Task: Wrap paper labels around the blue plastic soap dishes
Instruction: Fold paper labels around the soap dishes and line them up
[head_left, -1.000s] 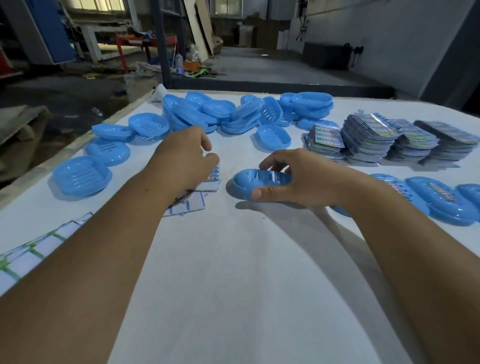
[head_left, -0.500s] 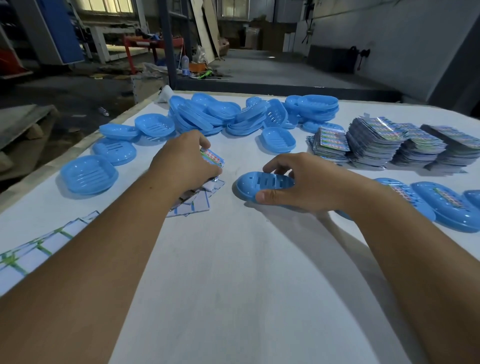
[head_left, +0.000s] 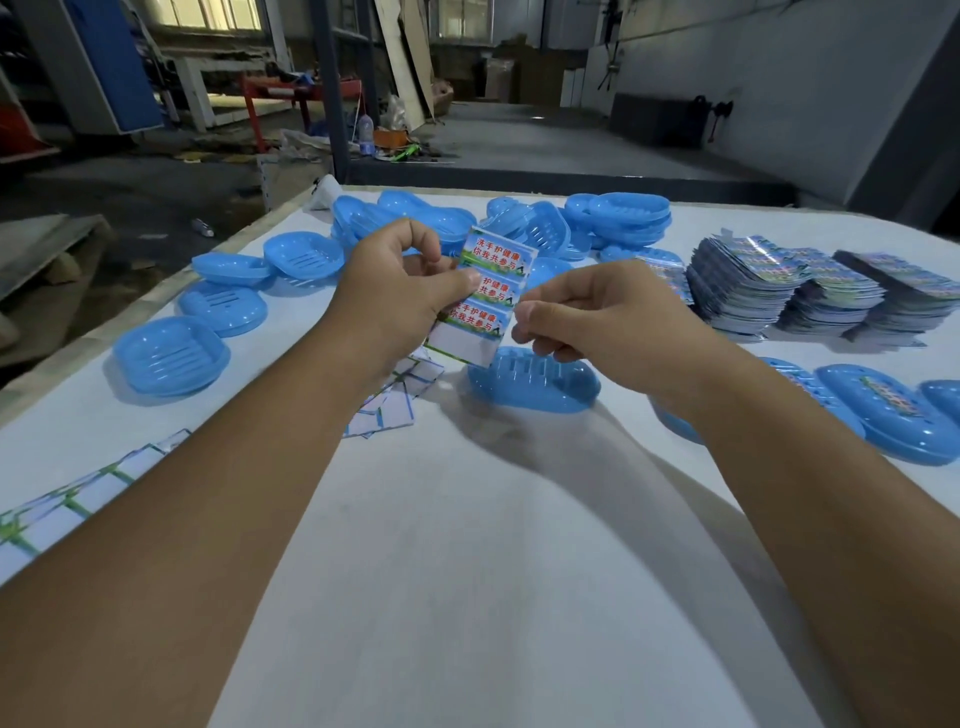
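Two bare hands raised above a white-covered table (head_left: 493, 545). The left hand (head_left: 395, 291) grips a small fanned stack of paper labels (head_left: 485, 296), thumb pressed on the printed face and fingers curled behind it; each label shows red characters over a green and blue band with a white strip below. The right hand (head_left: 597, 317) has its fingers curled, with thumb and forefinger meeting at the right edge of the stack; whether they actually pinch a label cannot be told from this view. Directly beneath the hands, a blue soap dish (head_left: 535, 384) lies on the table, slotted face up, apart from both hands and without a label. Loose labels (head_left: 395, 400) lie face down just left of this dish, partly hidden by the left forearm, and a row of further labels (head_left: 78, 499) runs along the near left edge of the table. Unlabelled dishes: three single ones at the left (head_left: 171, 356), (head_left: 223, 306), (head_left: 304, 254), and a heap of nested dishes (head_left: 618, 218) along the far side of the table. Labelled dishes (head_left: 883, 410), each with a printed strip across its top, lie in a row at the right, partly behind the right forearm. Stacks of glossy printed cards (head_left: 810, 286) stand behind that row, at the far right
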